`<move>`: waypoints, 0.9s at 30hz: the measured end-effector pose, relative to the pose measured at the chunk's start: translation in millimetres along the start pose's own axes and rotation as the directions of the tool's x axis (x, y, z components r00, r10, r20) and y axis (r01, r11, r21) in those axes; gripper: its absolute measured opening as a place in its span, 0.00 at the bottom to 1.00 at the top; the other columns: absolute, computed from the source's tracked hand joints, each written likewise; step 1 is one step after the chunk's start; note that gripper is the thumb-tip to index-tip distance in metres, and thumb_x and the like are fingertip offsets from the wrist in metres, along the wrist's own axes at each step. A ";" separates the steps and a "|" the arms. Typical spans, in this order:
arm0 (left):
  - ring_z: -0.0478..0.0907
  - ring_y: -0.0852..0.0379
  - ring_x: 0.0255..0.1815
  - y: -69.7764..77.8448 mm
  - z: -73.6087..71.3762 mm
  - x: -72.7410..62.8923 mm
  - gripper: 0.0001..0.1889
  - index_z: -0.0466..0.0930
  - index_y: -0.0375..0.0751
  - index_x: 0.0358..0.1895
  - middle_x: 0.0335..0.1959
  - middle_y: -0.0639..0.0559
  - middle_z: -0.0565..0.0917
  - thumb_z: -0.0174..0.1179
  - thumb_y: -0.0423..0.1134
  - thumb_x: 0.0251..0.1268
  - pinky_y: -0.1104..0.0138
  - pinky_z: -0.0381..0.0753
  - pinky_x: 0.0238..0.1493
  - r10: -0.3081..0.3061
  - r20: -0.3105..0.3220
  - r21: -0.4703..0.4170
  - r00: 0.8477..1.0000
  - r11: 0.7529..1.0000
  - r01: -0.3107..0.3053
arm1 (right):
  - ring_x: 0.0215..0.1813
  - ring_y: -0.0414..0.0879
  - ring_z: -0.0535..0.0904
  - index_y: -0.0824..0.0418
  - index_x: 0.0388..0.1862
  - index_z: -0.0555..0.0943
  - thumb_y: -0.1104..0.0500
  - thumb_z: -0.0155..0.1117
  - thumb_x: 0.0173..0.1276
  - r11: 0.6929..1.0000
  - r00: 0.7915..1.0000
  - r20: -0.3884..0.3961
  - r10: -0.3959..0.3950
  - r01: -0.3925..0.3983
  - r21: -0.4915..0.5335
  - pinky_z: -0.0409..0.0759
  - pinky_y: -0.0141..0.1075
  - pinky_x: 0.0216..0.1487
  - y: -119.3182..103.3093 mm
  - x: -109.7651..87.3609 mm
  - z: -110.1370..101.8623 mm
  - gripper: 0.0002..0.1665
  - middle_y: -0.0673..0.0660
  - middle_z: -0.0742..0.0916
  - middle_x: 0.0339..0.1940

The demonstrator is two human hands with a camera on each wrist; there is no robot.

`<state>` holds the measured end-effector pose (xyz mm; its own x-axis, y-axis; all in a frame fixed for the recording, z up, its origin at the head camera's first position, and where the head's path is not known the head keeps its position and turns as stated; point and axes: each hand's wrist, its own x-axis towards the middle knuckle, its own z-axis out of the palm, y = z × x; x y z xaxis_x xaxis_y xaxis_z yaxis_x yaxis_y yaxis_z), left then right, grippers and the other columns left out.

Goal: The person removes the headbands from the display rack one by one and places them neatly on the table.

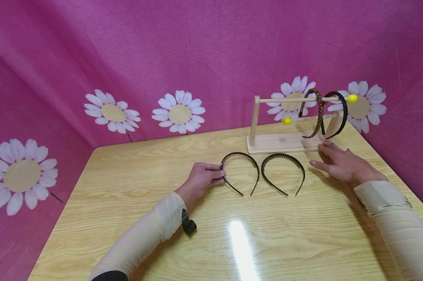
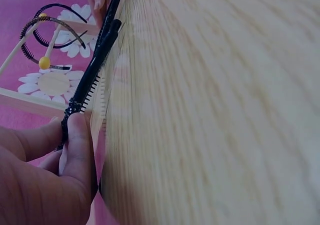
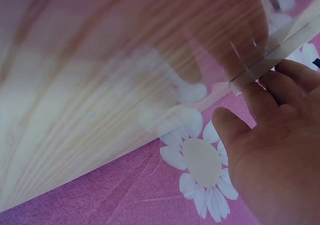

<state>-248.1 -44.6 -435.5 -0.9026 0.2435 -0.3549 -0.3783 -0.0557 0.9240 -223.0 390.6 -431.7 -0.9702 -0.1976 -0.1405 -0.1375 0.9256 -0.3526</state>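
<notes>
My left hand (image 1: 201,180) pinches the left side of a black toothed headband (image 1: 240,153) between thumb and fingers, low over the table. In the left wrist view the thumb and fingertips close on the toothed band (image 2: 86,87). A second black headband (image 1: 283,155) lies just right of it, its ends toward me. My right hand (image 1: 348,164) reaches with fingers extended, fingertips right at the front edge of the wooden rack's base (image 1: 278,143). The right wrist view shows this hand (image 3: 285,130) holding nothing, fingers at the base's edge.
On the rack's upper bar (image 1: 274,100) hang a brown headband (image 1: 319,113) and a black headband (image 1: 344,113). Yellow knobs (image 1: 352,98) cap the bar ends. Behind the wooden table (image 1: 134,187) hangs a pink cloth (image 1: 211,47) with white flowers.
</notes>
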 end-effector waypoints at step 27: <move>0.86 0.55 0.30 -0.2 -7.8 2.9 0.12 0.83 0.20 0.48 0.37 0.35 0.87 0.66 0.25 0.65 0.63 0.88 0.37 0.082 0.057 0.246 0.995 0.965 -0.094 | 0.78 0.72 0.43 0.74 0.79 0.51 0.32 0.48 0.76 1.000 1.000 0.017 -0.002 0.002 -0.007 0.44 0.76 0.66 -0.3 0.1 -1.4 0.54 0.77 0.50 0.78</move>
<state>-252.3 -51.4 -437.9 -0.9174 0.2930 -0.2693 -0.2303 0.1612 0.9597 -223.3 390.7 -430.3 -0.9663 -0.2049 -0.1558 -0.1409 0.9276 -0.3461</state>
